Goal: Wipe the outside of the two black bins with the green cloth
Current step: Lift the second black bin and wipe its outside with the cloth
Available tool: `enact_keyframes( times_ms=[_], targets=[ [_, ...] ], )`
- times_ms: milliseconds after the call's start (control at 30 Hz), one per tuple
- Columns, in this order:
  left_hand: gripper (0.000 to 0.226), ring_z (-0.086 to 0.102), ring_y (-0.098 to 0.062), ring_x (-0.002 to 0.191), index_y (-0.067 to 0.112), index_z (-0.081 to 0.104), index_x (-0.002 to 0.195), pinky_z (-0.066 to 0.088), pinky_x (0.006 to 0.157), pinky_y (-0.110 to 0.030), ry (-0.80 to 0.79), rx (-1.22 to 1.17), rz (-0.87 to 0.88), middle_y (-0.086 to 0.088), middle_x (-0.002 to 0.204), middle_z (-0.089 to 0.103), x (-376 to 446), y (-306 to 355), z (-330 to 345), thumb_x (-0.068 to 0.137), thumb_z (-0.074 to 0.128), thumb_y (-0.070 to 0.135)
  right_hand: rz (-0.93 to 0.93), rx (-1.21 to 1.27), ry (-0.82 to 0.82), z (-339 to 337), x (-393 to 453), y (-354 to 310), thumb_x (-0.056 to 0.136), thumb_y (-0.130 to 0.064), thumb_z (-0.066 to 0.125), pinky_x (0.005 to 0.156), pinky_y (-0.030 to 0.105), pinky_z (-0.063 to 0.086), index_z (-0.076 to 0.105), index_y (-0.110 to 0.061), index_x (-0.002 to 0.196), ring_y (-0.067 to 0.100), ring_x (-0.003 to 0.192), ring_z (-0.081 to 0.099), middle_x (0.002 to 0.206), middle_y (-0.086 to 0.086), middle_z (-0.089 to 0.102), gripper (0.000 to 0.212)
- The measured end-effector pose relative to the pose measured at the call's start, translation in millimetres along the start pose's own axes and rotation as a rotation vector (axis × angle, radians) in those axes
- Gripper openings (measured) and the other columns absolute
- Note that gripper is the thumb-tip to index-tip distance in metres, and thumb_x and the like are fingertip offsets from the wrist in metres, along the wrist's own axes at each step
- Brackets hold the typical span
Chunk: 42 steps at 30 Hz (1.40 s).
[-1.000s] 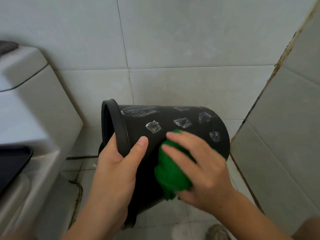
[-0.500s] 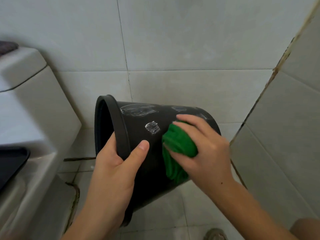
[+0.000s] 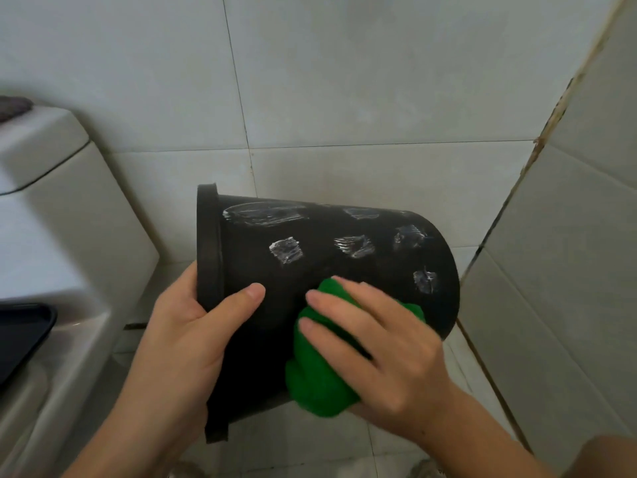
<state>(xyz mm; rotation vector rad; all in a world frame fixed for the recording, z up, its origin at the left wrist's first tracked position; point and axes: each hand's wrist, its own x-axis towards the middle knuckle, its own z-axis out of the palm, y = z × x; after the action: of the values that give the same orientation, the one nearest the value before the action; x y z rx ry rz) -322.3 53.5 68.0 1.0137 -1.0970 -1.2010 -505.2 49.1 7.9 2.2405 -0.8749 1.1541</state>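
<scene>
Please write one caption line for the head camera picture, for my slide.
Left hand grips the tipped black bin by its rim; right hand presses the green cloth on its side.

Head cam, looks fwd/down, close over bin [image 3: 310, 288] and hands.
</scene>
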Motion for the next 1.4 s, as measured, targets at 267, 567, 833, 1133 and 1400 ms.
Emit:
enact_keyframes(
  times_ms=[267,567,833,1133,1400],
  targets=[
    [0.034,0.074,-0.025,0.083,0.028,0.076,0.085,0.061,0.074,-0.041,0.058,0.061,0.053,-0.006,0.092,0.077,3,11,-12,0.070,0.065,-0.001,0.721,-0.028,0.131,-11,-5,58,0.082,-0.039,0.065,0.087,0.029,0.049,0.070,-0.012,0.113,0.018,0.104,0.063,0.122,0.000,0.063,0.042],
    [0.034,0.074,-0.029,0.083,0.020,0.074,0.091,0.061,0.071,-0.036,0.055,0.033,0.052,-0.009,0.093,0.077,4,14,-14,0.064,0.060,0.006,0.570,-0.052,0.084,-10,-10,56,0.075,-0.026,0.074,0.097,0.021,0.044,0.070,-0.009,0.114,0.018,0.110,0.060,0.123,0.005,0.063,0.043],
    [0.033,0.074,-0.029,0.087,0.025,0.076,0.089,0.061,0.076,-0.041,0.074,0.055,0.066,-0.007,0.094,0.077,7,13,-11,0.066,0.060,0.007,0.415,-0.121,0.051,-1,-8,33,0.077,-0.021,0.070,0.102,0.018,0.038,0.071,-0.005,0.112,0.028,0.112,0.060,0.121,0.014,0.065,0.039],
    [0.037,0.074,-0.021,0.087,0.035,0.077,0.083,0.060,0.071,-0.028,0.037,0.050,0.112,-0.001,0.092,0.077,6,11,-3,0.067,0.064,0.004,0.507,-0.087,0.079,-1,-3,38,0.075,-0.019,0.072,0.096,0.034,0.048,0.069,-0.004,0.115,0.029,0.113,0.061,0.124,0.011,0.063,0.042],
    [0.037,0.072,-0.027,0.092,0.035,0.076,0.089,0.054,0.083,-0.048,0.038,0.078,0.125,-0.003,0.097,0.076,0,14,-3,0.066,0.061,0.010,0.610,-0.086,0.151,-15,3,57,0.077,-0.023,0.075,0.093,0.034,0.049,0.069,-0.005,0.113,0.028,0.110,0.062,0.122,0.009,0.063,0.041]
  ],
)
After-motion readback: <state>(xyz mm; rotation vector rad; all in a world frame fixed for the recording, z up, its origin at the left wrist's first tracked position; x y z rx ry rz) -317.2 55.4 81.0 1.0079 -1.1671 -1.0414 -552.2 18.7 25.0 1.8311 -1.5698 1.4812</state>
